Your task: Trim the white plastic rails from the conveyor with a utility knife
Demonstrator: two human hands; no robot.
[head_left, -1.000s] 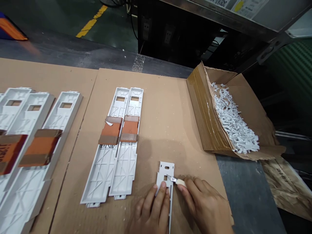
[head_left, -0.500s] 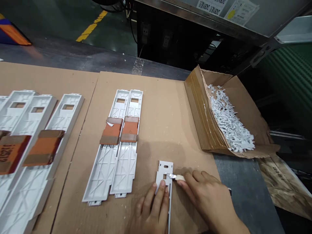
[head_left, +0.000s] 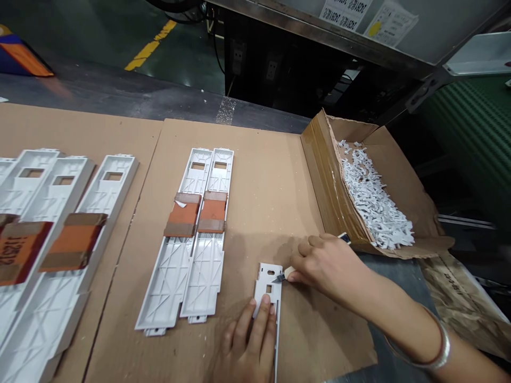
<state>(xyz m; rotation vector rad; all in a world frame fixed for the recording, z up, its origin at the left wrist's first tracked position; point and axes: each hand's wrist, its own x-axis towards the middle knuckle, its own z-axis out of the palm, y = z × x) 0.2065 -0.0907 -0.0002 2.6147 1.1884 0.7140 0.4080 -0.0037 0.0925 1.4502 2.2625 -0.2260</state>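
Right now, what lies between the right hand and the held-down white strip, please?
In the head view, a knife: handle in the right hand, blade over the strip.

Two trays (head_left: 202,271) are lying left of centre beneath blocks (head_left: 213,213); other trays (head_left: 98,199) are lying far left, a strip (head_left: 261,287) at bottom centre; a box (head_left: 333,186) holding small parts (head_left: 377,205) is standing right.

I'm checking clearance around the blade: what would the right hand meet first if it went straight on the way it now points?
Most likely the white plastic strip under the left hand: the knife in the right hand has its blade over it, though whether they touch is unclear.
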